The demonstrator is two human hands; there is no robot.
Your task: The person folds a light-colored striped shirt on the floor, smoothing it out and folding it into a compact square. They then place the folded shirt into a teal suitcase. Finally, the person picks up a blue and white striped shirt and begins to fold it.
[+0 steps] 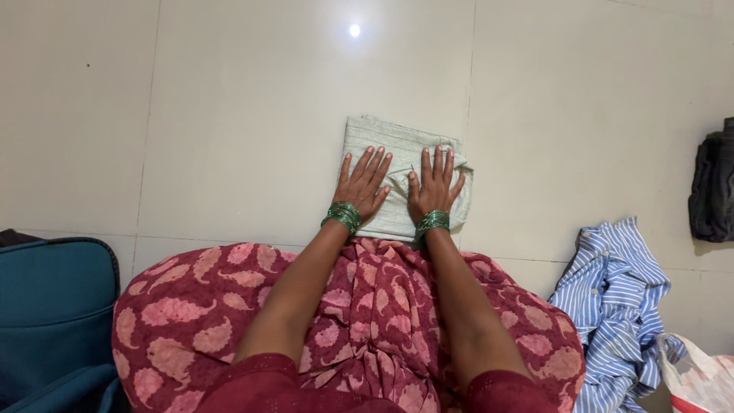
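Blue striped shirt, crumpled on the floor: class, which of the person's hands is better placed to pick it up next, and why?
Probably the right hand. The blue striped shirt lies on the person's right side, while the left hand is farther away; both press flat on the folded pale cloth.

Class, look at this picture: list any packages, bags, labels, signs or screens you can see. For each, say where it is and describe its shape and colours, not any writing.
Plastic bag: bottom right corner, on the floor beside the striped shirt; crumpled, white with red patches.
Blue bag: bottom left edge, soft-sided, teal with dark piping, only partly in view.
No labels, signs or screens show.
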